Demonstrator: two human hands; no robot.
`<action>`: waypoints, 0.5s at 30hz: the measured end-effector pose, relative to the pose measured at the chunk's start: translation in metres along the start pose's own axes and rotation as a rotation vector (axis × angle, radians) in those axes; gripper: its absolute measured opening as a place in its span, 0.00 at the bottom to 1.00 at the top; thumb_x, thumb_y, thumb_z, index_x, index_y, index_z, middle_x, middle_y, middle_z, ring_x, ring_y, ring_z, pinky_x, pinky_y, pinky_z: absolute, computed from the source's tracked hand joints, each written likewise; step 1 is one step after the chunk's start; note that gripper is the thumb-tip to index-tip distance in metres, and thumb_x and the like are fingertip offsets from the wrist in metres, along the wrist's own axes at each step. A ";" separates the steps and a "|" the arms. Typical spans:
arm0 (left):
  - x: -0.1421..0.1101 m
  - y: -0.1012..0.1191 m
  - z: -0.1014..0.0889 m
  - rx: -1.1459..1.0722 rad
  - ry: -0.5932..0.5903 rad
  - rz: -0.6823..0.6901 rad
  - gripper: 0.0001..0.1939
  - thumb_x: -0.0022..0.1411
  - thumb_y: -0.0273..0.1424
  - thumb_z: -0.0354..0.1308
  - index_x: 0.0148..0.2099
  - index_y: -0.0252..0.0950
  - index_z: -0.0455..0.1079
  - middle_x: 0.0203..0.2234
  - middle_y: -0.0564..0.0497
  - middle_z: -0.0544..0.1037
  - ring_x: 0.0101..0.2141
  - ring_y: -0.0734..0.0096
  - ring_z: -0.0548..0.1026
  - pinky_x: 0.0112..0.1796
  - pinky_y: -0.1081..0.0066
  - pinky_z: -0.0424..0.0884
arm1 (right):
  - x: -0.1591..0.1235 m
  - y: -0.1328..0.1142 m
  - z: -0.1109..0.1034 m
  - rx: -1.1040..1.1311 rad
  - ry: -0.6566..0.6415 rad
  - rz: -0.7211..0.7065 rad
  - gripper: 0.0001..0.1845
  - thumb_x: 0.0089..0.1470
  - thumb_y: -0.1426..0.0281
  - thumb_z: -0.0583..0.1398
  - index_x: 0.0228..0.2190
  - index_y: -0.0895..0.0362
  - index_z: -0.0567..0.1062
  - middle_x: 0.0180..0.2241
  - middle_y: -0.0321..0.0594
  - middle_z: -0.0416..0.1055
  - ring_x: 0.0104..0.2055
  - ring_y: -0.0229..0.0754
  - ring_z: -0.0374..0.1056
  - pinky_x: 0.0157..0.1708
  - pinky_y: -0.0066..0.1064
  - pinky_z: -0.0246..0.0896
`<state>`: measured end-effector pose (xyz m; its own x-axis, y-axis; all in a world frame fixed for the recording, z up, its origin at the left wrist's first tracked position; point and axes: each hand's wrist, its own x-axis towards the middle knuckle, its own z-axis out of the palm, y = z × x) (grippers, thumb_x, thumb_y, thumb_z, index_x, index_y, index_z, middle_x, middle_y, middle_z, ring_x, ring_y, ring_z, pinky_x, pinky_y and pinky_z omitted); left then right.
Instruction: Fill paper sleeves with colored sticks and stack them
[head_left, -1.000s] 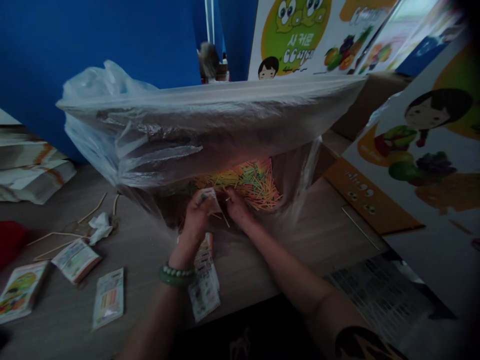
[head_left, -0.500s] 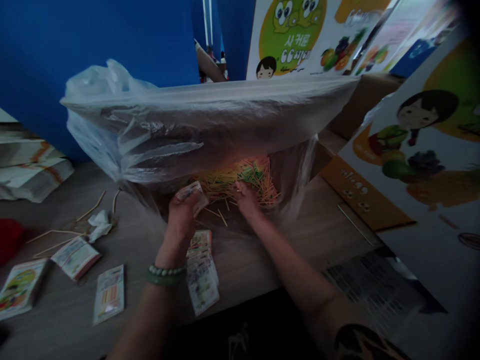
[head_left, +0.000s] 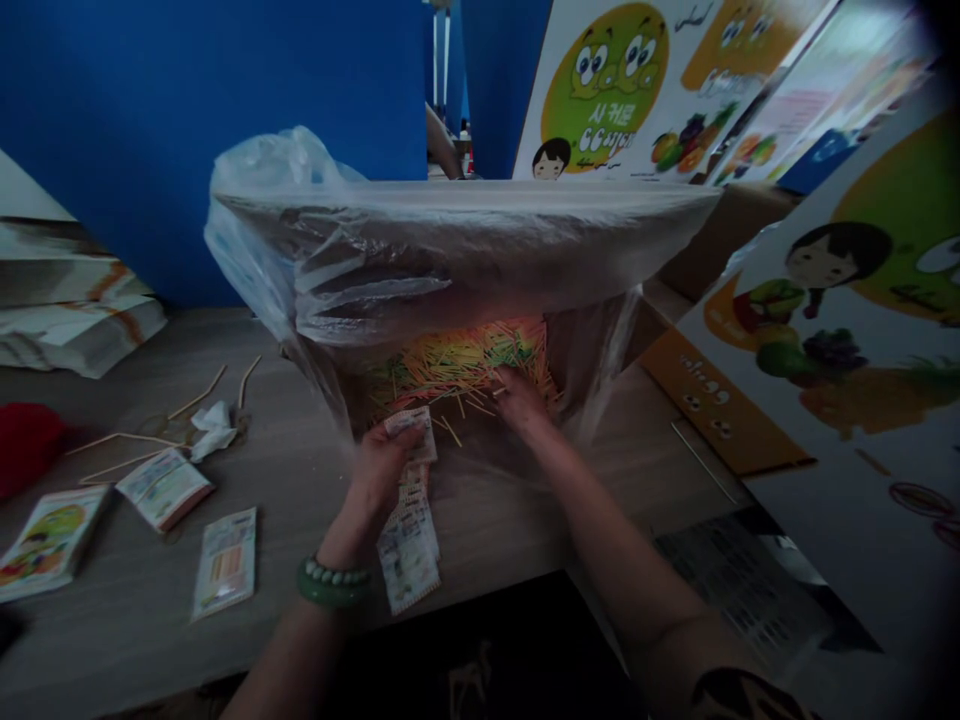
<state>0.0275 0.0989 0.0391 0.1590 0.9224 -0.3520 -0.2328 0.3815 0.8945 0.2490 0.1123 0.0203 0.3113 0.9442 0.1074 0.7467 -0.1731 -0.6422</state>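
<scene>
A large clear plastic bag (head_left: 450,250) lies open on the wooden table (head_left: 150,400), with a heap of thin coloured sticks (head_left: 457,365) inside its mouth. My left hand (head_left: 386,465), with a green bead bracelet at the wrist, is closed on a small printed packet (head_left: 411,425) just in front of the bag. My right hand (head_left: 520,400) reaches into the bag, fingers curled down on the edge of the stick heap. Whether it holds any sticks is hidden. Below my left hand lies a strip of printed packets (head_left: 409,550).
More printed packets (head_left: 225,560) lie at the left, with a crumpled tissue (head_left: 212,430), loose long sticks and something red (head_left: 26,445). Stacked printed sheets (head_left: 67,300) stand far left. Cartoon-printed cartons (head_left: 825,300) line the right. A blue wall stands behind.
My left hand drew back toward me with the packet. My right hand stayed at the stick heap. The view shifted so the bag sits further right.
</scene>
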 end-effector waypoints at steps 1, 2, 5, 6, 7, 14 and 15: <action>0.003 0.001 -0.002 -0.014 0.024 0.003 0.14 0.38 0.32 0.71 0.31 0.36 0.77 0.20 0.55 0.77 0.20 0.73 0.72 0.22 0.73 0.69 | 0.003 -0.007 0.007 0.099 0.044 -0.078 0.13 0.54 0.72 0.54 0.40 0.53 0.75 0.44 0.44 0.74 0.47 0.48 0.68 0.48 0.36 0.62; 0.006 0.003 -0.003 -0.024 0.038 0.018 0.14 0.39 0.32 0.71 0.32 0.36 0.77 0.21 0.55 0.78 0.21 0.72 0.73 0.23 0.73 0.70 | 0.005 -0.014 0.016 0.199 0.074 -0.137 0.11 0.54 0.71 0.54 0.37 0.54 0.74 0.43 0.44 0.73 0.47 0.47 0.68 0.49 0.35 0.62; 0.015 0.004 -0.003 0.001 0.035 0.140 0.14 0.44 0.33 0.69 0.36 0.35 0.78 0.27 0.52 0.81 0.27 0.71 0.76 0.31 0.70 0.74 | 0.008 -0.031 0.049 0.491 0.025 -0.188 0.08 0.57 0.67 0.52 0.34 0.53 0.70 0.36 0.40 0.72 0.42 0.44 0.67 0.46 0.34 0.62; 0.018 0.004 -0.002 0.048 0.021 0.198 0.13 0.47 0.33 0.68 0.37 0.35 0.78 0.29 0.51 0.81 0.29 0.70 0.77 0.34 0.69 0.74 | 0.008 -0.034 0.060 0.552 -0.013 -0.178 0.08 0.58 0.66 0.51 0.33 0.53 0.69 0.34 0.38 0.71 0.39 0.43 0.67 0.45 0.34 0.63; 0.019 0.004 -0.001 0.120 -0.001 0.265 0.11 0.50 0.34 0.66 0.37 0.36 0.78 0.31 0.50 0.82 0.32 0.67 0.78 0.38 0.67 0.75 | 0.007 -0.034 0.070 0.592 -0.037 -0.166 0.07 0.57 0.65 0.52 0.33 0.53 0.68 0.32 0.36 0.70 0.38 0.42 0.66 0.44 0.33 0.63; 0.021 -0.004 0.022 0.995 -0.279 0.865 0.07 0.61 0.26 0.57 0.37 0.38 0.77 0.67 0.45 0.61 0.68 0.52 0.52 0.63 0.48 0.53 | 0.016 -0.015 0.099 0.783 -0.084 -0.154 0.07 0.53 0.66 0.54 0.32 0.52 0.71 0.33 0.39 0.73 0.36 0.42 0.67 0.40 0.33 0.65; 0.023 -0.006 0.026 1.099 -0.256 0.906 0.09 0.62 0.24 0.55 0.39 0.38 0.77 0.67 0.44 0.61 0.68 0.52 0.52 0.63 0.46 0.53 | 0.017 -0.015 0.100 0.779 -0.076 -0.147 0.08 0.53 0.65 0.53 0.31 0.52 0.72 0.32 0.39 0.73 0.35 0.42 0.67 0.39 0.34 0.66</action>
<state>0.0576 0.1162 0.0333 0.5513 0.7363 0.3924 0.4774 -0.6641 0.5754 0.1845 0.1592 -0.0444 0.1797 0.9635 0.1984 0.1426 0.1741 -0.9743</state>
